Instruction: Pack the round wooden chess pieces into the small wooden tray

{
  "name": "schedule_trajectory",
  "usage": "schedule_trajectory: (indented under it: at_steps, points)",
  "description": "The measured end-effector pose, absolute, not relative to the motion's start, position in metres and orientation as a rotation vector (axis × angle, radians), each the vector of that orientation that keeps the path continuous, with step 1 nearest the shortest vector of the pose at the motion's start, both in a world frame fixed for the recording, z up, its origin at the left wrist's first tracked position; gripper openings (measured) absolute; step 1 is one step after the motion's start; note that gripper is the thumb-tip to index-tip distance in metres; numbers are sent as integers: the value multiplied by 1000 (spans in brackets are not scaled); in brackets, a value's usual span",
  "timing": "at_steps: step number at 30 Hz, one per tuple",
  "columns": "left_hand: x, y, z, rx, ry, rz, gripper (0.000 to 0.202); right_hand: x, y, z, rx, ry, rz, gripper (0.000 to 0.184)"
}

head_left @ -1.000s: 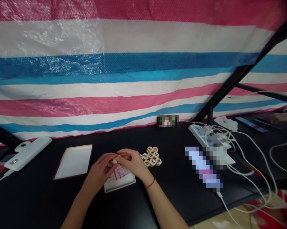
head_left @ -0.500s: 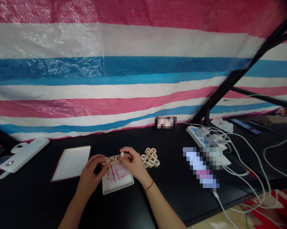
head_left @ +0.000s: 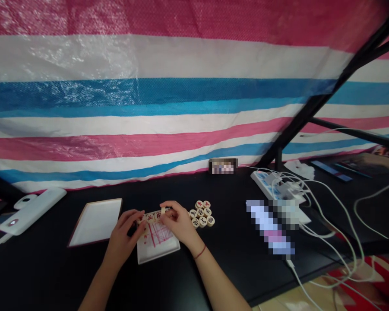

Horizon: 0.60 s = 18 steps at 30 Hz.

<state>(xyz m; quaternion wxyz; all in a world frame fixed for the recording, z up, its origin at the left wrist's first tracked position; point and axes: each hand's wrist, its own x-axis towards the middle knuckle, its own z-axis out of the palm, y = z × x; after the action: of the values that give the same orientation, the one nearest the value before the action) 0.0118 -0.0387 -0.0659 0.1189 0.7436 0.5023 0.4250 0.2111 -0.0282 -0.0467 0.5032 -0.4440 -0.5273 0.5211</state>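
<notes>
Striped pink, white and blue tarpaulin [head_left: 149, 99] hangs behind a black table [head_left: 45, 276], and the close work sits at its near edge. The right hand's [head_left: 178, 222] fingertips [head_left: 168, 208] pinch one pale round Chinese chess piece [head_left: 163, 211] on edge, while the left hand's [head_left: 121, 239] fingers [head_left: 132, 218] curve, slightly spread, at the near side of a row of pieces; whether they grip anything I cannot tell. A second ago the hands were bunched together; now they have parted, and about three pieces [head_left: 150, 217] lie along the far edge of a red-lined sheet [head_left: 158, 235] on a small white tray [head_left: 158, 258]. Just right of the right hand sits a cluster of eight more pieces [head_left: 201, 213]. Farther left lies one larger white tray [head_left: 95, 222], with one white power bank [head_left: 32, 211] beyond it. Well to the right, one power strip [head_left: 262, 183] trails white cables [head_left: 330, 242]. A red thread [head_left: 200, 252] circles the right wrist.
</notes>
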Motion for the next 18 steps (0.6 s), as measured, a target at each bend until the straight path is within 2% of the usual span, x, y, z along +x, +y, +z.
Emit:
schedule_trajectory:
  at_steps: [14,18]
  points:
    - [10,-32,-74,2277,1533,1400,36,211,-27,-50,-1077,-1276,1215,26]
    - [10,-32,-75,2233,1566,1389,31,210,-27,-50,-1070,-1271,1239,26]
